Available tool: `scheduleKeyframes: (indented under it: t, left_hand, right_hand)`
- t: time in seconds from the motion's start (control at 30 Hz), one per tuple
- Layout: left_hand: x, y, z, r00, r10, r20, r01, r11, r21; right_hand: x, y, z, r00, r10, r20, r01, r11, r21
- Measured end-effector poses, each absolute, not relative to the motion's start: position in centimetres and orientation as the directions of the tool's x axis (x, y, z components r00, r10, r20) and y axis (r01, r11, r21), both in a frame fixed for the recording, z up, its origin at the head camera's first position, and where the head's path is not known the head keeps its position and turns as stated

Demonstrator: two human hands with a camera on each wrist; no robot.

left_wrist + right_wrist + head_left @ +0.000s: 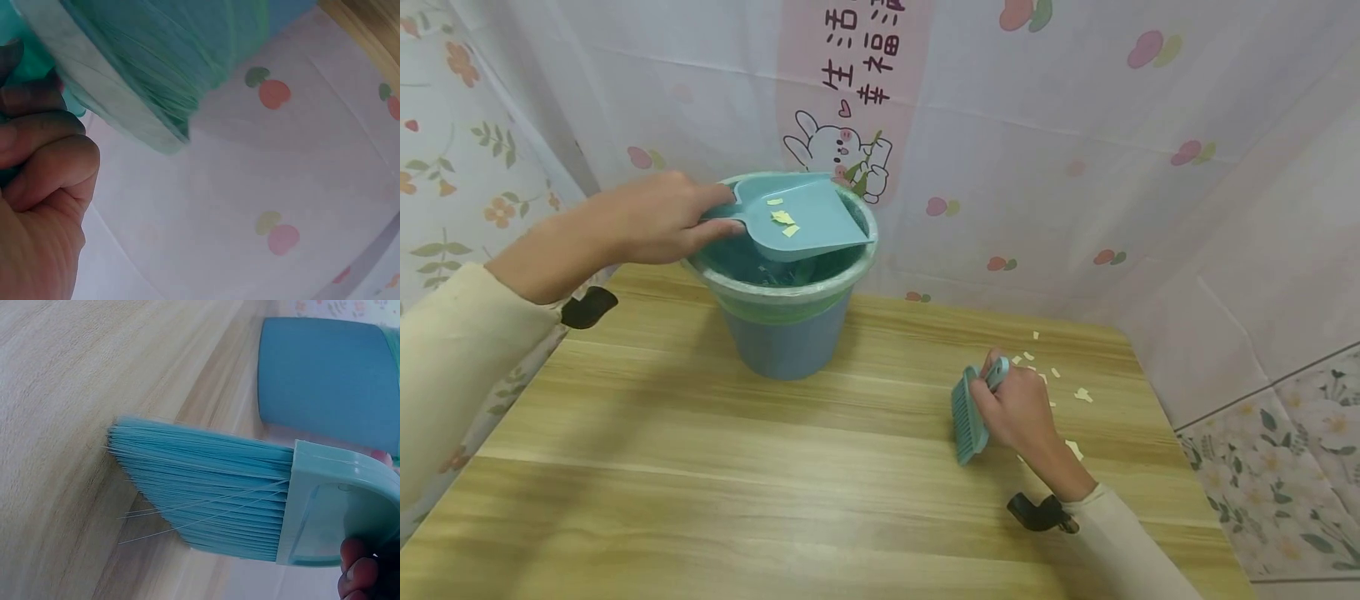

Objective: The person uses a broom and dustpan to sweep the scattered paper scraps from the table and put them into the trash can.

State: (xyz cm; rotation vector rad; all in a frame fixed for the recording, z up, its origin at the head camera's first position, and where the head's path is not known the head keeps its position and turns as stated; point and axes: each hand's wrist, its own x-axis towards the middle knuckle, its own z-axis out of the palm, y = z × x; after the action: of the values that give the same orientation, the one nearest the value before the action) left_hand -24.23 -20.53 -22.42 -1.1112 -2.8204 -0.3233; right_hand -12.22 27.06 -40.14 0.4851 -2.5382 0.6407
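My left hand [673,218] grips the handle of a light blue dustpan [820,212] over the mouth of a blue bin [786,342]. Several yellow paper scraps [784,218] lie on the pan. A greenish bag lines the bin, its edge folded over the rim, as the left wrist view shows up close. Over the table's right side, my right hand [1018,408] holds a small blue hand brush [968,417] by its handle. In the right wrist view the brush's bristles [206,487] point down toward the wood; whether they touch it I cannot tell.
Loose paper scraps [1082,394] are scattered on the wooden table [760,492] around and beyond my right hand. A printed white curtain [1037,167] hangs behind the bin and along the sides. Black wrist mounts [589,307] stick out below both sleeves.
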Motion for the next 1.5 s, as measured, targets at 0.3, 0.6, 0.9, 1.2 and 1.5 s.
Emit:
scheduleKeyframes:
  t: [0.3, 0.6, 0.9, 1.2, 1.5]
  left_hand:
    - [-25.2, -21.5, -22.7, -0.693, 0.691, 0.205, 0.716, 0.694, 0.078]
    - [-25.1, -21.3, -22.7, -0.556, 0.771, 0.311, 0.792, 0.605, -0.083]
    - [-25.4, -21.5, -23.3, -0.183, 0.884, 0.429, 0.801, 0.387, -0.456]
    - [-25.4, -21.9, -23.5, -0.141, 0.884, 0.446, 0.769, 0.381, -0.512]
    - [-25.4, -22.4, -23.9, -0.175, 0.854, 0.490, 0.812, 0.407, -0.419]
  right_hand:
    - [-12.3, 27.1, -40.1, -0.827, -0.234, 0.511, -0.450, 0.821, -0.351]
    - [-12.3, 27.1, -40.2, -0.827, -0.227, 0.515, -0.441, 0.830, -0.342]
    - [-12.3, 27.1, -40.2, -0.830, -0.218, 0.513, -0.435, 0.828, -0.353]
    - [-12.3, 27.2, -40.2, -0.829, -0.216, 0.515, -0.437, 0.825, -0.357]
    - [-12.2, 27.1, -40.2, -0.825, -0.223, 0.520, -0.446, 0.822, -0.354]
